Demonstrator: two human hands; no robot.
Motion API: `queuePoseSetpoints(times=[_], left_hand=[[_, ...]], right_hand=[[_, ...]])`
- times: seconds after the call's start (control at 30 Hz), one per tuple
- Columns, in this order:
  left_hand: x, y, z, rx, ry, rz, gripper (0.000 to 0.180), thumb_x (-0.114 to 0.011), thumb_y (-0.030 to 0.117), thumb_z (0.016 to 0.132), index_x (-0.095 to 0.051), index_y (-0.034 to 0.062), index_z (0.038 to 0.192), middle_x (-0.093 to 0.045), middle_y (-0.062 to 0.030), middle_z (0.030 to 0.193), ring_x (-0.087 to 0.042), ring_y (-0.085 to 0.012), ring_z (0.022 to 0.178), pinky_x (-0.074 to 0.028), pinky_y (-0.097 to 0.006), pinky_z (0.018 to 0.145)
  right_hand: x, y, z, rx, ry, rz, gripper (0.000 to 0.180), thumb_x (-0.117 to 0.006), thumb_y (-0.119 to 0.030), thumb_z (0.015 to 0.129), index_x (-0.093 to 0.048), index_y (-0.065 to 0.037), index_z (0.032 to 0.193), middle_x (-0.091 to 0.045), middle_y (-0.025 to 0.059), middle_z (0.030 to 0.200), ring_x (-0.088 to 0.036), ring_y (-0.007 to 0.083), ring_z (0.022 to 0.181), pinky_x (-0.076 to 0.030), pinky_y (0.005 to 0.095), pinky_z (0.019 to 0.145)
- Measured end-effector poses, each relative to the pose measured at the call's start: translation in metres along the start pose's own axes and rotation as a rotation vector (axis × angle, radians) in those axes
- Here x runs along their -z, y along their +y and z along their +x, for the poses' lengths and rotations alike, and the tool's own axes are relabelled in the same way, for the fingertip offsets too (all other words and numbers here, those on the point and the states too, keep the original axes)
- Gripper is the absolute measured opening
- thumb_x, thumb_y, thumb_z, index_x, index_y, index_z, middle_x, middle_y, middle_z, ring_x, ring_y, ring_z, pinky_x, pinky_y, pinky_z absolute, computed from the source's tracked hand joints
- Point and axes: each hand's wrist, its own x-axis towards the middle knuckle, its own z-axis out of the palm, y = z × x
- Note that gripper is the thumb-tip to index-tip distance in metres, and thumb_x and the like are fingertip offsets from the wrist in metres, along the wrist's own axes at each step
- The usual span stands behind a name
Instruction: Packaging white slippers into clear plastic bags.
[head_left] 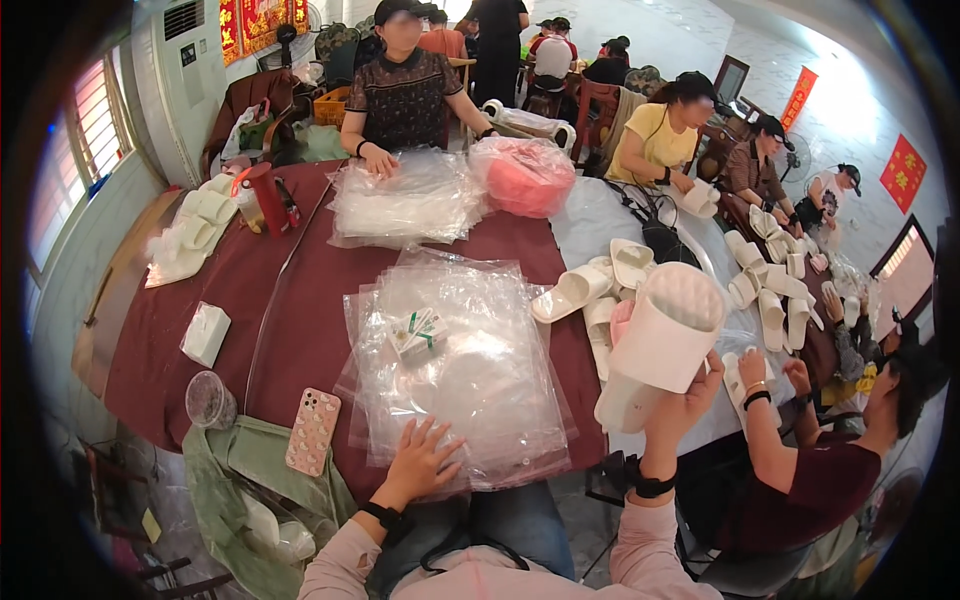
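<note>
Maroon cloth-covered table (300, 300), near edge: the left hand (418, 462), spread flat, is apparently steadying clear square plastic bags (480, 395); the right hand (688, 402) is gripping white padded slippers (660, 335).

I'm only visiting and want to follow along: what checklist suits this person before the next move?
1. White slipper held in the right hand: ok.
2. Left hand resting on the clear bags: ok.
3. White-and-green cards lying loose on top: cannot tell, they might be inside a bag.
4. Phone clear of the bags: ok, left of them.
5. Top bag's mouth opened: cannot tell.
</note>
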Motion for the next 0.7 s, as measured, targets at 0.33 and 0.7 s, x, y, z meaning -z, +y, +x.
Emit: queuePoseSetpoints(times=[0.33,0.7], left_hand=[[-0.002,0.001,0.001,-0.003,-0.029,-0.005,0.042,-0.062,0.039,0.081,-0.061,0.0229,0.12,-0.05,-0.008,0.13,-0.037,-0.0319,0.128,-0.019,-0.051,0.109],[-0.002,-0.004,-0.003,0.013,0.001,0.018,0.04,-0.063,0.038,0.081,-0.062,0.0231,0.118,-0.05,-0.0074,0.131,-0.036,-0.0321,0.129,-0.02,-0.052,0.109]], right_hand=[[0.001,0.069,-0.02,-0.344,-0.303,0.009,0.04,-0.054,0.004,0.083,-0.042,-0.002,0.12,-0.061,0.0107,0.107,-0.057,0.0143,0.096,-0.045,0.0269,0.084],[-0.006,0.156,-0.074,-0.392,-0.545,-0.64,0.044,-0.053,-0.003,0.08,-0.048,-0.002,0.124,-0.058,0.0228,0.115,-0.054,0.0373,0.109,-0.042,0.0399,0.092]])
